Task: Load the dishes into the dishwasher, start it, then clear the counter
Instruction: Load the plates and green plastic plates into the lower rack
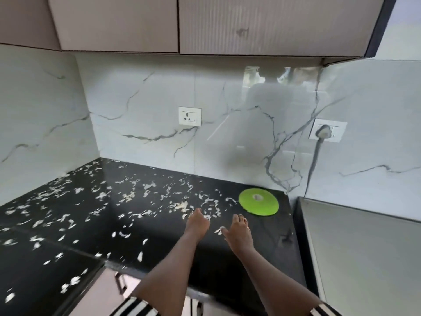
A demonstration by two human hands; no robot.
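Note:
The black stone counter (262, 252) is strewn with several white peel scraps (180, 206), thick across the middle and left. My left hand (197, 223) lies flat on the counter with fingers together, fingertips touching a clump of scraps. My right hand (238, 233) rests beside it, fingers extended, holding nothing, with a scrap by its thumb. A round green lid (258, 201) lies flat at the counter's back right corner, just beyond my right hand.
A grey appliance top (364, 247) stands to the right of the counter. Its cord runs up to a wall socket (327, 132). A second socket (189, 116) sits on the marble backsplash. Upper cabinets (227, 23) hang overhead; a drawer handle (120, 283) shows below the counter edge.

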